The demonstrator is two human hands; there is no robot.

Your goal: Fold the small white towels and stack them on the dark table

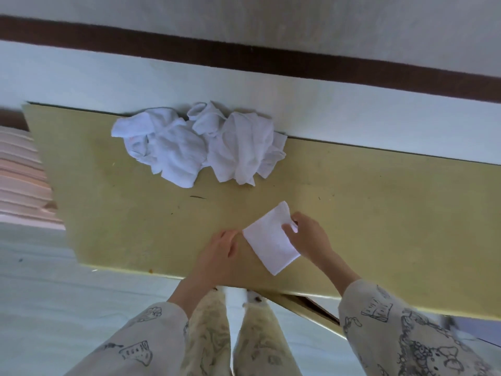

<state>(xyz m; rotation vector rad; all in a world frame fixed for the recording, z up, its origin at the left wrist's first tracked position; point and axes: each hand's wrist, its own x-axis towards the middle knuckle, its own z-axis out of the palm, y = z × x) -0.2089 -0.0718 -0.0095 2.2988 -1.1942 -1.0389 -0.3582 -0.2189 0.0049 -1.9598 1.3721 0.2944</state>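
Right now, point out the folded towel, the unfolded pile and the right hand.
folded towel [267,244]: head view, centre of its top face.
unfolded pile [200,146]: head view, middle of the heap.
right hand [307,236]: head view, back of hand.

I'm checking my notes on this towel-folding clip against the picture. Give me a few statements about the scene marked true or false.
1. The right hand pinches the folded towel. True.
2. The left hand grips the folded towel too. False: it lies beside the towel's left corner, with no grip on it that shows.
3. A pile of crumpled towels lies at the table's far edge. True.
4. The folded towel sits on top of the pile. False: it is apart from the pile, near the table's front edge.
5. A finished stack of folded towels stands on the table. False: only one folded towel shows.
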